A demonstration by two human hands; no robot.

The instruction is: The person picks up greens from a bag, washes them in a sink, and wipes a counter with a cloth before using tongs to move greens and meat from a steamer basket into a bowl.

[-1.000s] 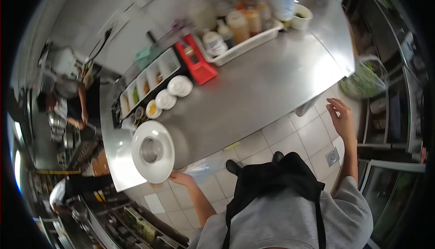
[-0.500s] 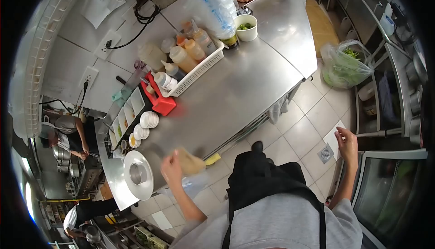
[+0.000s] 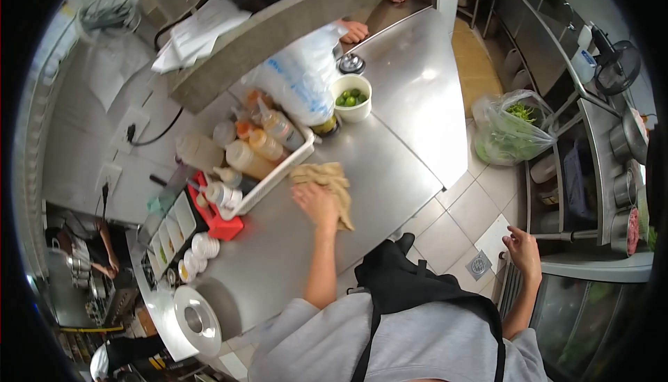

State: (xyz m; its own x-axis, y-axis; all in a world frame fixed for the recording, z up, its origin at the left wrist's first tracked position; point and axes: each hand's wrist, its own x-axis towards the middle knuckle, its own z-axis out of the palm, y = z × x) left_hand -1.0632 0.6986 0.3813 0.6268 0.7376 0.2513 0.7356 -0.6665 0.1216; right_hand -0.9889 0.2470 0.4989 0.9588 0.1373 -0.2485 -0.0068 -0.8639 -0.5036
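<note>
Fingers loosely spread, your left hand [image 3: 316, 202] lies on the cloth [image 3: 337, 177], likely flat to press it against the counter [image 3: 393, 180]. Your right hand [image 3: 523, 251] hangs half-curled, holding nothing, off the counter's edge. Beside the cloth, a basket [image 3: 278, 176] groups bottles [image 3: 248, 160], probably for easy reach.

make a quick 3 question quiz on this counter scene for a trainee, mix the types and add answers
1. Which hand lies on the tan cloth?
2. True or false: the right hand is apart from the cloth.
3. Fill the gap: the bottles stand in a white ____.

Key:
1. The left hand.
2. True; it is held off to the side.
3. Basket.
</note>
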